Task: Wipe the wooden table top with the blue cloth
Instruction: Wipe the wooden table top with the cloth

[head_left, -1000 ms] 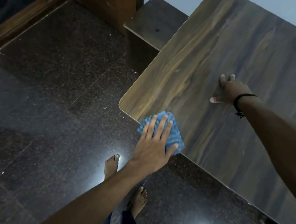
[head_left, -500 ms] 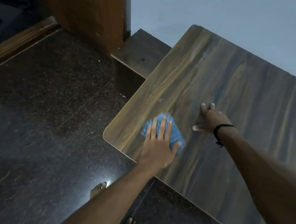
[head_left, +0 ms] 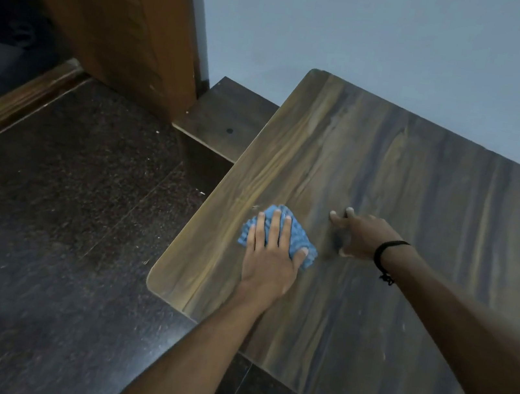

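A folded blue cloth (head_left: 301,231) lies on the wooden table top (head_left: 420,205), near its left edge. My left hand (head_left: 270,260) presses flat on the cloth with straight fingers, the thumb on the cloth's right side. My right hand (head_left: 360,234), with a black band on its wrist, rests on the bare wood just right of the cloth, propped on its fingertips and thumb. It holds nothing.
The table's rounded near-left corner (head_left: 154,282) overhangs a dark speckled stone floor (head_left: 64,200). A lower dark wooden surface (head_left: 226,120) sits beyond the left edge, beside a brown wooden door (head_left: 111,9). A pale blue wall (head_left: 395,41) backs the table.
My left hand has slid the cloth away from the near-left corner, farther onto the table and towards my right hand. The right hand has stayed propped on the wood. The camera has tilted up.
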